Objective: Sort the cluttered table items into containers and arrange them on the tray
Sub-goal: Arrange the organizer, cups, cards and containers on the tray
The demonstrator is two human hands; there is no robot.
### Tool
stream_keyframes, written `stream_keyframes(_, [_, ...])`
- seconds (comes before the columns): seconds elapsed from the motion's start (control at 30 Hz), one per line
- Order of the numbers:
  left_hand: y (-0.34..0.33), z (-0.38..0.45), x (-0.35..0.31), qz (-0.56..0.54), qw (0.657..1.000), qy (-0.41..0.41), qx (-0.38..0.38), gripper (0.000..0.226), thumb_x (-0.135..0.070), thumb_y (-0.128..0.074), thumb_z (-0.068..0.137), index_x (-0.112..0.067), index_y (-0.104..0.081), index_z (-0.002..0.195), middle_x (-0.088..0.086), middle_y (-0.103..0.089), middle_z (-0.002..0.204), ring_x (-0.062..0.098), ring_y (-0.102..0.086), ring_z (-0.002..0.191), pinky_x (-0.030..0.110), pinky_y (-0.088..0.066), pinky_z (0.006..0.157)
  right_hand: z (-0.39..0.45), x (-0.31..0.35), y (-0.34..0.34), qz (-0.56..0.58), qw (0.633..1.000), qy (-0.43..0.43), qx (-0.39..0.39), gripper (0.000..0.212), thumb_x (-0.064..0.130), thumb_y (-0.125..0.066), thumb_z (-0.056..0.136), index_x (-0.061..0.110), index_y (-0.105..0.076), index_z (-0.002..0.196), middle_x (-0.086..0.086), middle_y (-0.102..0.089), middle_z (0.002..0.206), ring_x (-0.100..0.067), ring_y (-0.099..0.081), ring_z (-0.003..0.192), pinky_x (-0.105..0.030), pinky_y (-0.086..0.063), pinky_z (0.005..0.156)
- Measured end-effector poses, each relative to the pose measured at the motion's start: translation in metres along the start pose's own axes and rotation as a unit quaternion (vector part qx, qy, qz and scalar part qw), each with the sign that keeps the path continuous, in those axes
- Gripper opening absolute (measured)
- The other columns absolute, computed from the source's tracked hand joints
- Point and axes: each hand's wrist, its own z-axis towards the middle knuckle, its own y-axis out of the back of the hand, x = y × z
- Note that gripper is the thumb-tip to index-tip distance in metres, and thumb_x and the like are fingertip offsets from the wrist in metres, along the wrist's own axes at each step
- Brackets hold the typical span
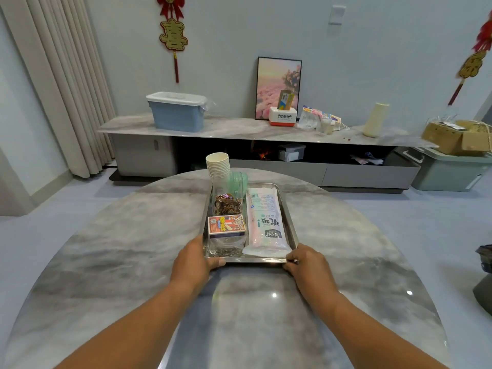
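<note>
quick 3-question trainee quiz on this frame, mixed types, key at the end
1. True or false: both hands grip the metal tray at its near corners.
2. The straw packet lies on which side of the tray? A) the person's left B) the person's right C) off the tray
3. What rests on top of the near clear container?

Key: 1 true; left hand, right hand. 2 B. 3 the matchbox.

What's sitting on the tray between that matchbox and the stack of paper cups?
In the head view, a clear cup of rubber bands stands between the matchbox and the paper cups; a green container stands beside.
</note>
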Motion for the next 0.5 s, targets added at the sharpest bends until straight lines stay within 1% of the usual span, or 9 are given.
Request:
stream_keyframes(0.03, [0.0,0.005,0.001,-0.003,1.0,0.0,-0.005,0.051,-0.022,-0.089,0.075,-0.024,-0.065,0.12,-0.006,-0.074,0.107,0.017,-0.067,0.094,0.031,-0.052,0.083,0.005,0.001,-0.002,0.014,1.0,-0.004,-0.009,0.002,0.012,-0.077,0.084,0.012,-0.074,0.085,0.004,-0.062,0.09,-0.012,-0.057,0.081,-0.012,-0.043,0.069])
stream_keyframes(0.1, [-0.002,0.015,0.002,-0.019,1.0,0.006,-0.012,0.048,-0.023,-0.089,0.075,-0.022,-0.066,0.118,-0.005,-0.075,0.105,0.019,-0.068,0.094,0.034,-0.053,0.086,0.018,0.001,-0.008,0.033,0.999,-0.014,-0.022,0.007,0.01,-0.079,0.082,0.014,-0.074,0.084,0.005,-0.063,0.088,-0.011,-0.056,0.08,-0.009,-0.039,0.066])
stream_keyframes(0.17, [-0.006,0.025,0.004,-0.035,0.999,0.01,-0.021,0.045,-0.023,-0.089,0.076,-0.021,-0.067,0.116,-0.004,-0.075,0.102,0.02,-0.068,0.094,0.038,-0.054,0.089,0.033,0.0,-0.012,0.041,0.998,-0.027,-0.027,0.01,0.011,-0.081,0.081,0.014,-0.074,0.087,0.003,-0.065,0.089,-0.015,-0.058,0.082,-0.014,-0.037,0.066])
stream_keyframes(0.2, [-0.007,0.03,0.005,-0.042,0.999,0.013,-0.025,0.045,-0.022,-0.088,0.076,-0.02,-0.067,0.115,-0.004,-0.074,0.101,0.019,-0.068,0.093,0.038,-0.054,0.088,0.04,0.001,-0.013,0.043,0.998,-0.035,-0.026,0.011,0.012,-0.082,0.08,0.014,-0.074,0.088,0.002,-0.066,0.089,-0.017,-0.059,0.084,-0.019,-0.038,0.067])
stream_keyframes(0.27, [-0.009,0.04,0.006,-0.057,0.998,0.019,-0.031,0.044,-0.021,-0.088,0.077,-0.019,-0.067,0.115,-0.005,-0.074,0.098,0.017,-0.067,0.09,0.036,-0.054,0.086,0.056,0.0,-0.017,0.04,0.998,-0.047,-0.02,0.014,0.014,-0.083,0.08,0.014,-0.074,0.091,-0.002,-0.069,0.091,-0.02,-0.062,0.087,-0.023,-0.039,0.07])
stream_keyframes(0.4, [-0.011,0.063,0.006,-0.068,0.997,0.02,-0.028,0.044,-0.021,-0.087,0.078,-0.019,-0.066,0.117,-0.005,-0.073,0.1,0.015,-0.067,0.091,0.035,-0.054,0.087,0.08,0.001,-0.024,0.042,0.997,-0.058,-0.025,0.018,0.016,-0.084,0.08,0.013,-0.075,0.095,-0.005,-0.069,0.094,-0.021,-0.062,0.088,-0.024,-0.04,0.07])
stream_keyframes(0.5, [-0.011,0.081,0.007,-0.066,0.997,0.021,-0.027,0.045,-0.023,-0.087,0.078,-0.02,-0.066,0.118,-0.005,-0.073,0.1,0.014,-0.067,0.089,0.032,-0.053,0.084,0.094,0.003,-0.03,0.051,0.997,-0.054,-0.037,0.018,0.015,-0.085,0.079,0.013,-0.075,0.093,-0.004,-0.069,0.091,-0.021,-0.063,0.087,-0.024,-0.039,0.068])
